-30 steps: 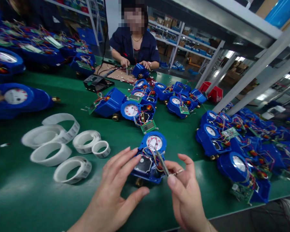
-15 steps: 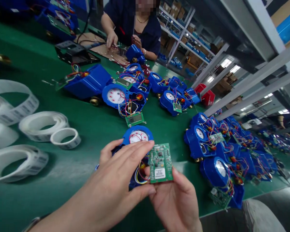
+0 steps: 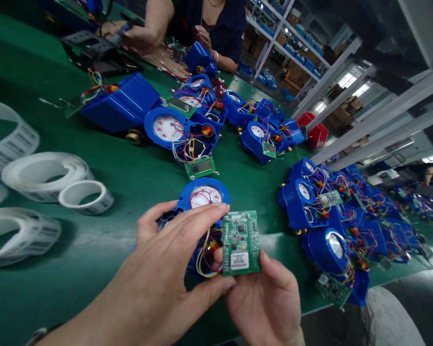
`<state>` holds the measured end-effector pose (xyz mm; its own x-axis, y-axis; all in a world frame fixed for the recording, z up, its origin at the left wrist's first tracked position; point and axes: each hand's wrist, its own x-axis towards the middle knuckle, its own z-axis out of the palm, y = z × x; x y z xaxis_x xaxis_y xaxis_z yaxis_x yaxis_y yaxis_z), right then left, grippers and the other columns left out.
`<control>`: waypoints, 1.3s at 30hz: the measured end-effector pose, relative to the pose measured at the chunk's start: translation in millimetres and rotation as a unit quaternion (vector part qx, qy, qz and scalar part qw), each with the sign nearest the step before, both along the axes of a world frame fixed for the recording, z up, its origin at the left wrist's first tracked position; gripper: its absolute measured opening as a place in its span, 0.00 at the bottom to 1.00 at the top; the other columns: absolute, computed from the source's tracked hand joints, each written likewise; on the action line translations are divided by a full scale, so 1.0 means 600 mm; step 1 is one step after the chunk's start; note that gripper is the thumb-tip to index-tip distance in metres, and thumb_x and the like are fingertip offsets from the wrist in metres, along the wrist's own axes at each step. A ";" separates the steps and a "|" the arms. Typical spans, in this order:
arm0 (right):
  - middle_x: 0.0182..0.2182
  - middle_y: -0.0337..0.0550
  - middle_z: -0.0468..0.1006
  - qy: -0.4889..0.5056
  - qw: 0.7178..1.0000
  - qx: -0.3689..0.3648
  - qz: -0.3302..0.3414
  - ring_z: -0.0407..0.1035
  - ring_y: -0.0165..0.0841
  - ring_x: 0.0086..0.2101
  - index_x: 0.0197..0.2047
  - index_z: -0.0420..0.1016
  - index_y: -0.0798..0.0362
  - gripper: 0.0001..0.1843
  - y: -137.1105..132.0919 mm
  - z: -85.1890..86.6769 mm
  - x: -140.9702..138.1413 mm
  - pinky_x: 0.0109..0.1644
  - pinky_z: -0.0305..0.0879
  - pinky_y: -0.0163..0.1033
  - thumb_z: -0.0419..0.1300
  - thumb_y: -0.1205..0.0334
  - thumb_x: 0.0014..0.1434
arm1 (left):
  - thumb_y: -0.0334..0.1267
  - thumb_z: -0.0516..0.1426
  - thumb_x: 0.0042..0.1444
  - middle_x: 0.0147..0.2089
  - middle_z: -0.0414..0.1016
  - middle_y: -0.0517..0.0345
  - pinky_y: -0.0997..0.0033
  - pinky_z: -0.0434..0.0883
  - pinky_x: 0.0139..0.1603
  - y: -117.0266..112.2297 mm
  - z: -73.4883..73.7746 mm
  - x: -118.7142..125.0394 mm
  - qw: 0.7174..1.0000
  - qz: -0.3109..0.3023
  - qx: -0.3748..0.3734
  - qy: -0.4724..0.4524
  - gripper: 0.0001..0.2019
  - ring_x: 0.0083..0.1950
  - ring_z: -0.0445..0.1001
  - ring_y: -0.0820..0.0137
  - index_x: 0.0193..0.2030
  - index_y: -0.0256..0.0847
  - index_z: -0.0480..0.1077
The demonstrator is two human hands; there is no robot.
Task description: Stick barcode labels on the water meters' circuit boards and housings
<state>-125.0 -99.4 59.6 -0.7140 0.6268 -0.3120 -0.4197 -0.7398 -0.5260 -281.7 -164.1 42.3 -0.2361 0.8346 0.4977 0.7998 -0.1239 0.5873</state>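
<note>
A green circuit board (image 3: 241, 235) with a white barcode label faces me, its chips showing. My right hand (image 3: 265, 293) closes on it from below and the right, thumb at the lower right edge. My left hand (image 3: 173, 259) reaches over from the left and pinches its left side, index fingertip by the top corner and thumb by the bottom one. Coloured wires (image 3: 204, 259) run beside the board's left edge. Behind my left hand, partly covered, sits a blue water meter (image 3: 222, 188) with a round white dial.
Rolls of barcode labels (image 3: 86, 198) stand at the left on the green table (image 3: 130, 250). More blue meters (image 3: 166, 127) with hanging boards lie ahead, and many crowd the right (image 3: 303, 202). Across the table a co-worker's hand (image 3: 140, 41) reaches to a black metal stand (image 3: 82, 45).
The view has shifted slightly, with the board and both my hands keeping the same hold. The co-worker's arm has moved leftward to the black stand.
</note>
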 end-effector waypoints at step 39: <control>0.56 0.52 0.78 -0.031 0.999 -0.010 0.015 0.76 0.47 0.53 0.54 0.81 0.44 0.19 -0.011 -0.050 0.055 0.55 0.75 0.54 0.59 0.56 0.60 | 0.53 0.59 0.57 0.32 0.80 0.54 0.62 0.69 0.38 -0.201 -0.014 -0.151 0.916 0.349 -0.158 -0.118 0.15 0.35 0.74 0.59 0.33 0.44 0.79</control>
<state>-92.0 -106.0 29.6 -0.7113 0.5979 -0.3695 -0.3634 -0.7628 -0.5348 -372.0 -284.9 34.1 -0.8375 0.5322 0.1237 0.4651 0.5754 0.6728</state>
